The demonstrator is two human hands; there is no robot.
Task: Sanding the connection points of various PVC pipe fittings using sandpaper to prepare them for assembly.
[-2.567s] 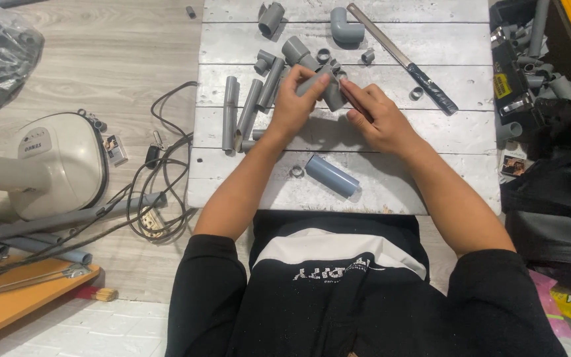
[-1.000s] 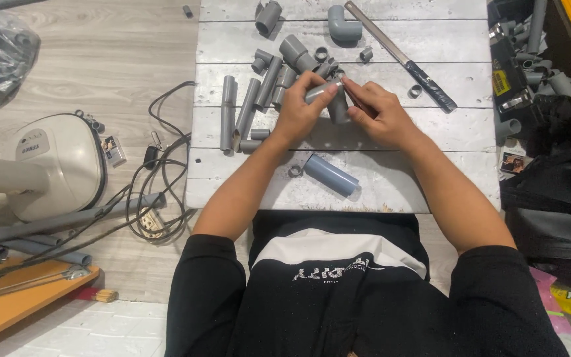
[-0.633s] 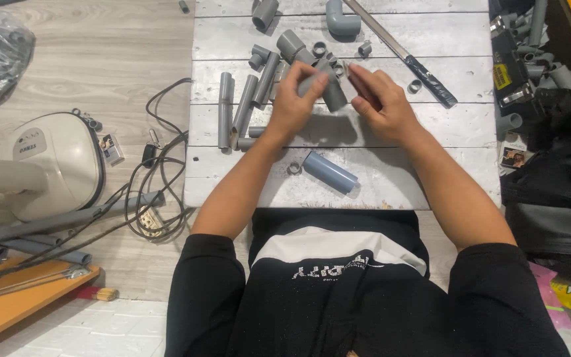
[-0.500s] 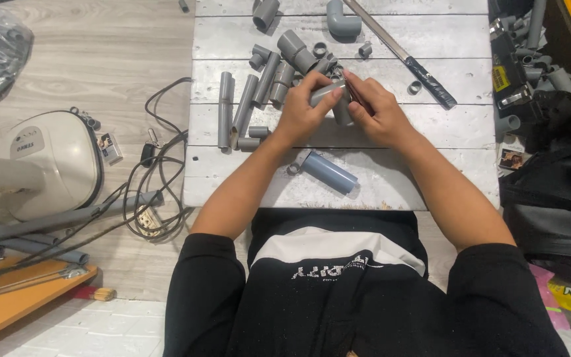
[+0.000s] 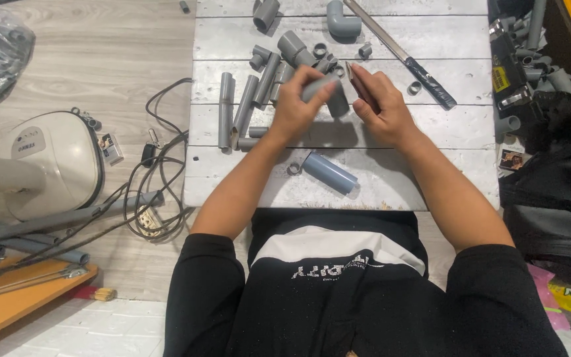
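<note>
left hand (image 5: 293, 111) closed around a short grey pipe piece (image 5: 322, 86), fingers wrapped, one end pointing toward 2 o'clock. right hand (image 5: 381, 109) closed on a thin dark tool (image 5: 359, 89), blade or file, cannot tell which; its tip sits at the open end of the pipe piece. both hands held just above the table (image 5: 431, 172), near its middle.

judgement: step in hand looks like dressing the pipe's cut end. to do it well, keep the left grip firm and close to the worked end so the pipe cannot roll, run the tool along the rim in light strokes directed away from the left fingers, and turn the pipe a little between strokes so the whole rim is treated evenly.

outward: at 6 o'clock of the hands, a blue-grey pipe stub (image 5: 329, 173) with a small ring (image 5: 294, 168) just beside it. at 9 o'clock, several straight pipe lengths (image 5: 225, 109) lying side by side. at 12 o'clock, loose fittings and an elbow (image 5: 342, 18). at 2 o'clock, a long saw-like tool (image 5: 404, 58) with a dark handle. off the table at 8 o'clock, tangled cables (image 5: 147, 198) on the floor.
</note>
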